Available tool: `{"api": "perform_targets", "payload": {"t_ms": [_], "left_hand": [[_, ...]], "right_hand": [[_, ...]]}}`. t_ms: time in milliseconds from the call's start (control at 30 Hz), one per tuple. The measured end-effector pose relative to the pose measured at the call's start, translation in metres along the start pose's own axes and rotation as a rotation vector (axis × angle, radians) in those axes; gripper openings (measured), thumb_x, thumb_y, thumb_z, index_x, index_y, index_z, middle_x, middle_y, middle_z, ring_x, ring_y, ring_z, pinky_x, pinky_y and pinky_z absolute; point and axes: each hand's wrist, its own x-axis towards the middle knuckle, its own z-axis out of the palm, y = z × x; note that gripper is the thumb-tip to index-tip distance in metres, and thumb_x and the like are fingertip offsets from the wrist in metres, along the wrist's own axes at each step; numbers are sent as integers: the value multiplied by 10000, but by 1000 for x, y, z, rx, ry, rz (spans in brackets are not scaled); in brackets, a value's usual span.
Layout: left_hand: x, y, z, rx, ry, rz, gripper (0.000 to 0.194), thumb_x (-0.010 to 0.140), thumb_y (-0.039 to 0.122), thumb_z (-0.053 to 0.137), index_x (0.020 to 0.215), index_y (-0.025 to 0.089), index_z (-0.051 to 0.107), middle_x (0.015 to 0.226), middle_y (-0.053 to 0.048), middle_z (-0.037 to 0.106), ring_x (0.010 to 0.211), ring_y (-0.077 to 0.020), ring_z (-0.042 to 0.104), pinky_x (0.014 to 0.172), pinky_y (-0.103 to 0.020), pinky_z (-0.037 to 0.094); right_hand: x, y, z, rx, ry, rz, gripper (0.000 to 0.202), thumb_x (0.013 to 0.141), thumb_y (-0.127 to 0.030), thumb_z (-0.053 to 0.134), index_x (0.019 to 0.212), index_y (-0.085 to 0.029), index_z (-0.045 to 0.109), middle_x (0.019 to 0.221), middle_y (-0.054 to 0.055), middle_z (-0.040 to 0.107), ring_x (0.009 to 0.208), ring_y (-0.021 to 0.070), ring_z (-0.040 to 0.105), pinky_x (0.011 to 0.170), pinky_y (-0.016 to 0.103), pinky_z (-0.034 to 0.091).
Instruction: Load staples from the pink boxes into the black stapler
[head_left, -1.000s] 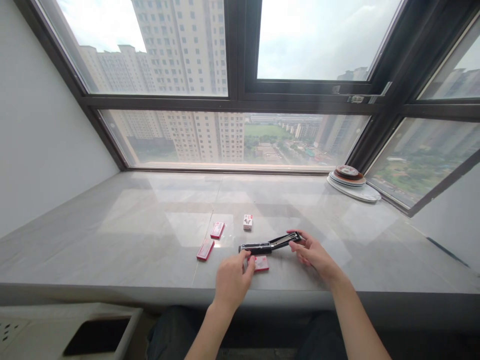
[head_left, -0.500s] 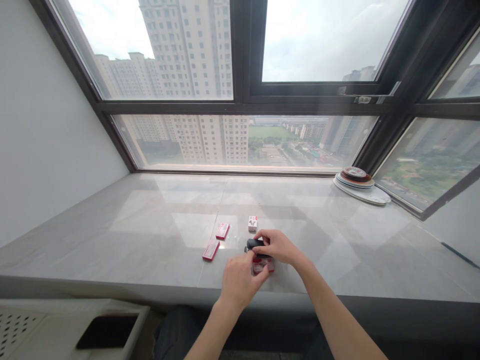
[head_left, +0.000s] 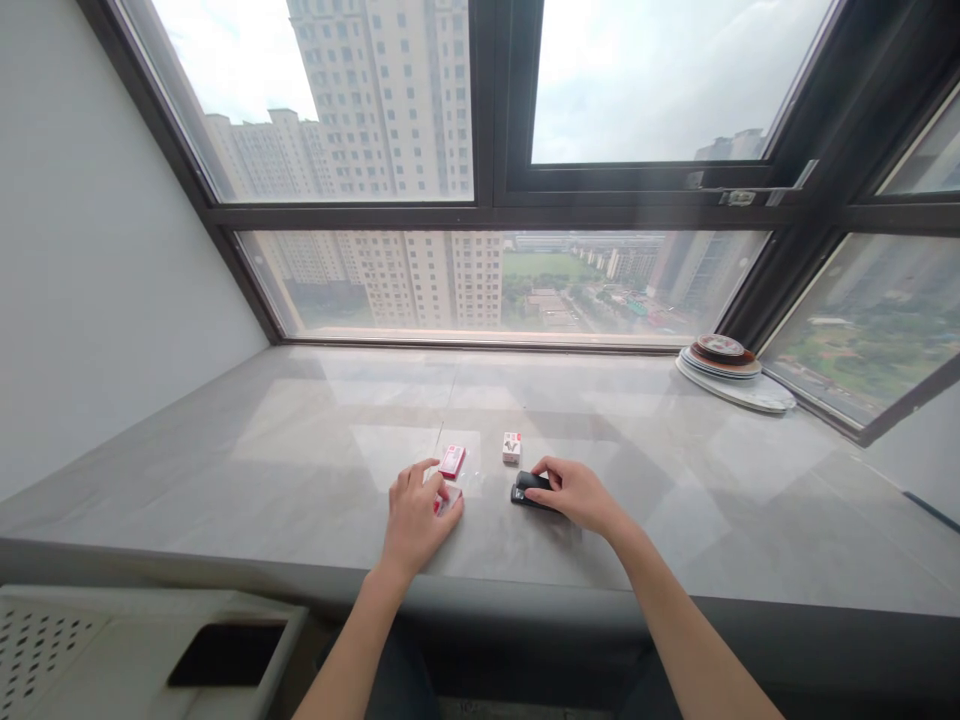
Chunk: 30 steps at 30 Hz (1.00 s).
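Note:
My right hand (head_left: pixel 577 492) is closed around the black stapler (head_left: pixel 531 490), which lies low over the sill with its front end pointing left. My left hand (head_left: pixel 414 515) grips a small red box with a clear top (head_left: pixel 451 496) between thumb and fingers; the hand covers much of it. Just beyond those fingers, a flat red-and-white box (head_left: pixel 452 461) lies on the sill. The other flat red box seen before is hidden behind or under my left hand. A small white box with red print (head_left: pixel 511 448) stands behind the stapler.
A stack of plates (head_left: pixel 724 365) sits in the far right corner of the grey stone sill (head_left: pixel 300 440). Dark window frames (head_left: pixel 487 216) rise behind it. Below the front edge at left is a pale cabinet (head_left: pixel 112 650) with a dark opening.
My left hand has moved left, away from the stapler, carrying the red box from in front of it toward the other red boxes. My right hand keeps the stapler near the same place.

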Motion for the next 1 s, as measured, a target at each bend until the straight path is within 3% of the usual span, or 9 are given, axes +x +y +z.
{"api": "perform_targets", "payload": {"t_ms": [67, 167, 233, 333, 433, 567, 700, 867, 1000], "left_hand": [[5, -10, 4, -113, -57, 34, 98, 848, 284, 635, 808, 231, 564, 1399, -67, 540, 1366, -289, 423, 1094, -455, 397], [6, -7, 18, -206, -113, 24, 107, 922, 315, 551, 974, 225, 575, 1377, -84, 556, 1370, -256, 450, 1099, -424, 413], [3, 5, 31, -185, -85, -2, 254, 958, 330, 508, 1182, 220, 550, 1364, -102, 560, 1353, -261, 473, 1114, -455, 398], [-1, 28, 54, -106, -6, -30, 513, 973, 352, 496, 1448, 188, 387, 1491, -160, 454, 1455, -315, 349, 1181, -538, 294], [6, 48, 76, -88, -4, -27, 623, 992, 393, 466, 1531, 141, 279, 1564, -206, 353, 1509, -349, 237, 1201, -567, 241], [30, 65, 90, -119, -37, 26, 595, 1020, 380, 400, 1557, 164, 259, 1565, -208, 345, 1493, -355, 271, 1185, -590, 252], [40, 72, 88, -139, -84, 99, 474, 1037, 331, 359, 1498, 226, 373, 1516, -180, 405, 1445, -335, 353, 1161, -591, 299], [10, 65, 71, -135, -51, 91, 432, 1046, 290, 340, 1475, 267, 387, 1512, -136, 405, 1460, -299, 334, 1167, -571, 332], [-12, 39, 48, -118, -51, 67, 415, 1046, 275, 344, 1457, 255, 404, 1475, -130, 435, 1468, -287, 328, 1174, -532, 355]], "right_hand": [[-2, -3, -2, -10, 13, 24, 284, 770, -467, 727, 945, -245, 720, 613, -54, 516, 611, 139, 504, 574, 249, 275], [-3, -3, -5, -52, 25, 56, 260, 785, -438, 704, 956, -244, 729, 624, -32, 558, 609, 147, 515, 565, 260, 268], [1, 0, -6, -94, 73, 98, 252, 806, -433, 677, 950, -234, 733, 642, -12, 590, 610, 153, 523, 560, 269, 264], [14, 6, -4, -127, 215, 189, 286, 824, -460, 646, 943, -215, 733, 666, 12, 617, 625, 165, 538, 565, 272, 276], [33, 10, 1, -26, 305, 228, 350, 819, -499, 643, 957, -191, 733, 643, 16, 604, 635, 176, 547, 573, 267, 300], [51, 7, 8, 111, 261, 189, 418, 818, -575, 626, 865, -174, 736, 576, -1, 552, 595, 161, 514, 550, 253, 313], [45, 2, 19, 203, 176, 147, 515, 830, -646, 596, 793, -146, 716, 522, -19, 496, 545, 140, 473, 527, 243, 342], [6, -5, 50, 461, 32, 107, 528, 899, -645, 530, 1104, -185, 690, 536, -38, 485, 459, 121, 413, 459, 245, 358], [-7, -25, 83, 628, -147, 113, 528, 956, -619, 460, 1300, -235, 573, 574, -64, 451, 406, 117, 412, 420, 254, 384]]}}
